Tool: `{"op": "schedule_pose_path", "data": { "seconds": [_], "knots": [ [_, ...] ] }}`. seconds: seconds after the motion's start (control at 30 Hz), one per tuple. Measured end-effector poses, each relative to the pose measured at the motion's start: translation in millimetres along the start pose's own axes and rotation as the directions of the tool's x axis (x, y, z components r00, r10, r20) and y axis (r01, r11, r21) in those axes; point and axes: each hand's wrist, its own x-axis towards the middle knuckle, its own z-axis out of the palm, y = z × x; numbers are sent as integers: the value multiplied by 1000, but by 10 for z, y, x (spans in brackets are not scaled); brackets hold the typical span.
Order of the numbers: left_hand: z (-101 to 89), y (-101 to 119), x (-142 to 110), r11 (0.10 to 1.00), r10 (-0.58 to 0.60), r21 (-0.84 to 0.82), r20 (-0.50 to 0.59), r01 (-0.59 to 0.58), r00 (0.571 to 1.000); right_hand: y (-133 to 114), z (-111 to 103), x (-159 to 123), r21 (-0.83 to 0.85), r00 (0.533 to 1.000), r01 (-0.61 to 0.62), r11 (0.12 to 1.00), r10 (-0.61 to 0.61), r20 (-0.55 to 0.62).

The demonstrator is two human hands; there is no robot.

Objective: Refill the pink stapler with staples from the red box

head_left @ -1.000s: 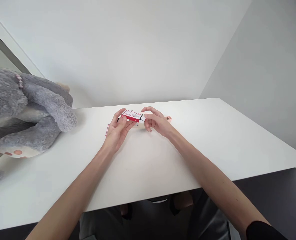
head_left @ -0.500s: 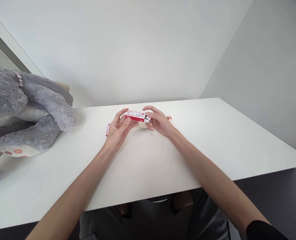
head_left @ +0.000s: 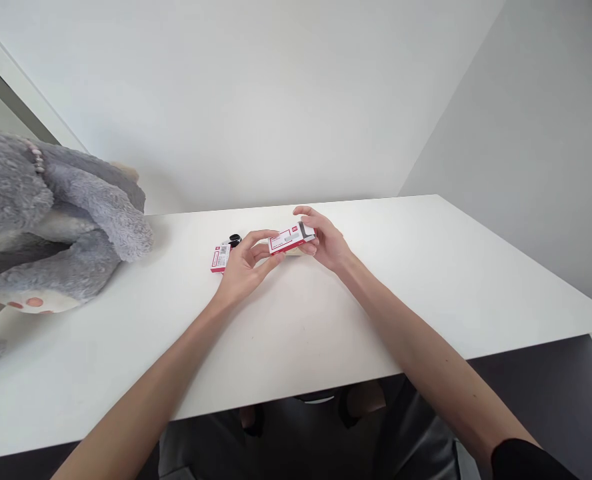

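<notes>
A small red-and-white cardboard box (head_left: 285, 241) is held above the table, tilted up toward its right end. My left hand (head_left: 249, 261) pinches its left end between thumb and fingers. At the box's right end, my right hand (head_left: 326, 241) has its thumb and fingers closed around the end flap, where a dark strip shows. A second red-and-white box (head_left: 221, 258) lies on the table just left of my left hand. Behind that box is a small black rounded object (head_left: 235, 239). A pale beige thing (head_left: 294, 252) sits under the held box, mostly hidden.
The white table (head_left: 306, 347) runs to the white wall (head_left: 276, 100) behind it. A large grey plush toy (head_left: 86, 213) takes up the left side of the table. My legs are below the table's front edge.
The held box has shifted right and turned so its printed top faces me more. My left hand has moved right, uncovering the second box and the black object.
</notes>
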Motion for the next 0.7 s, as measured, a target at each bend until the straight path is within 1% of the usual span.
{"op": "schedule_pose_path", "data": {
  "seconds": [0.3, 0.47, 0.7],
  "knots": [
    [20, 17, 3, 998, 57, -40, -11, -58, 998, -6, 13, -8, -25, 1000, 4, 1000, -5, -15],
    [28, 28, 3, 997, 57, -48, -14, -58, 998, 3, 9, -13, -29, 1000, -4, 1000, 4, 5],
    [15, 17, 2, 998, 28, -49, -26, -30, 999, 12, 32, -30, -80, 999, -10, 997, 13, 33]
  ]
}}
